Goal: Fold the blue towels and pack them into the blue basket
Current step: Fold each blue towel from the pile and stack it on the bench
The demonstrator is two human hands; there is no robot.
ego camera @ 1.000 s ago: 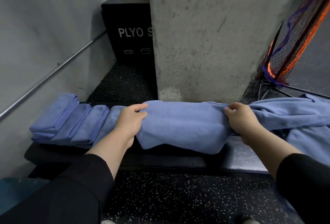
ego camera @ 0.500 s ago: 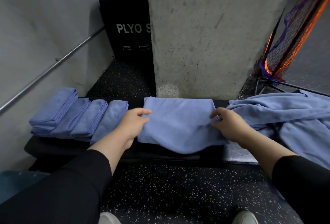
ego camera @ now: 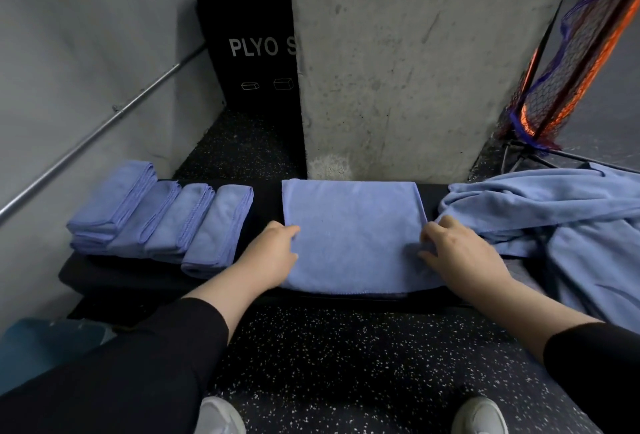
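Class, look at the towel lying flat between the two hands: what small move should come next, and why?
Probably fold one side across to the other. The towel lies flat, wider than the four folded towels beside it, and the left hand and right hand already hold its side edges.

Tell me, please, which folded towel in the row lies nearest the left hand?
The rightmost folded towel, just beside the left hand; the other three lie farther left.

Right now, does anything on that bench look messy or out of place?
Only the crumpled heap of unfolded blue towels at the right end of the black padded bench, spilling over its front edge. The four folded blue towels on the left sit in a neat row.
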